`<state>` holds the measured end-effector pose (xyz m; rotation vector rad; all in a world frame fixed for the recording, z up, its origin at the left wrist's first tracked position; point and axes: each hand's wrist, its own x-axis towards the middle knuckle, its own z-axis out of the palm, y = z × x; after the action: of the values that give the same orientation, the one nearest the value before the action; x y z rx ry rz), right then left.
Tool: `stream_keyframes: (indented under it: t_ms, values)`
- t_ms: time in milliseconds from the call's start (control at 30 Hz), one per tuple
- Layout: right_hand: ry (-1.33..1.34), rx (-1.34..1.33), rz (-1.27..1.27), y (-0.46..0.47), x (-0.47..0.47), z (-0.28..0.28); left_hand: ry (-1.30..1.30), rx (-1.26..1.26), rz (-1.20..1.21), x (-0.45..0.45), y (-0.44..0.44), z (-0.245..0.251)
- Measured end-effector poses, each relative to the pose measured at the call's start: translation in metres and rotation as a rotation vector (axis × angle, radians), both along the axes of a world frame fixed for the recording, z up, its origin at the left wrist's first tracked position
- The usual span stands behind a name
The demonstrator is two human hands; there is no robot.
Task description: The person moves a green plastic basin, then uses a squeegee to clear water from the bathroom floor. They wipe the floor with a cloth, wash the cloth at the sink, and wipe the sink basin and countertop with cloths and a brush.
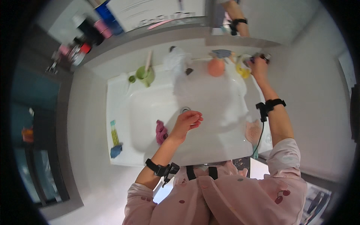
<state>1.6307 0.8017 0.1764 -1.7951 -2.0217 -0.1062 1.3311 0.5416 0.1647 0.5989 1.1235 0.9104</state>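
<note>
My right hand (258, 67) is at the back right corner of a white washbasin (140, 112), its fingers at a small dark item (263, 57); whether they grip it is blurred. Just left of it are a yellow item (243, 71) and an orange rounded object (216, 67). My left hand (188, 125) hangs over the basin near the metal drain (185, 109), fingers curled, with nothing visible in it. A crumpled purple-pink cloth (161, 132) lies in the basin left of that hand. The faucet area at the back is partly covered by something white (177, 62).
A green cup (145, 76) holding a pale handle stands at the back left. A brush-like item (115, 139) lies on the left rim, a pinkish scrubber (253, 132) on the right rim. Bottles (91, 31) line the shelf above; walls flank the basin.
</note>
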Motion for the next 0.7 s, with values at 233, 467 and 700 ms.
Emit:
stream_keyframes:
  t_ms: [233,467,700]
  values:
    - [-0.043,0.124,0.008,0.017,0.011,-0.024,0.010,0.011,0.079,-0.013,-0.003,-0.009]
    - [0.377,-0.009,0.006,0.000,0.053,0.000,0.039,0.016,0.133,-0.032,-0.014,-0.015]
    - [0.827,-0.221,0.177,-0.088,0.057,0.035,0.336,0.170,0.285,-0.103,-0.090,-0.041]
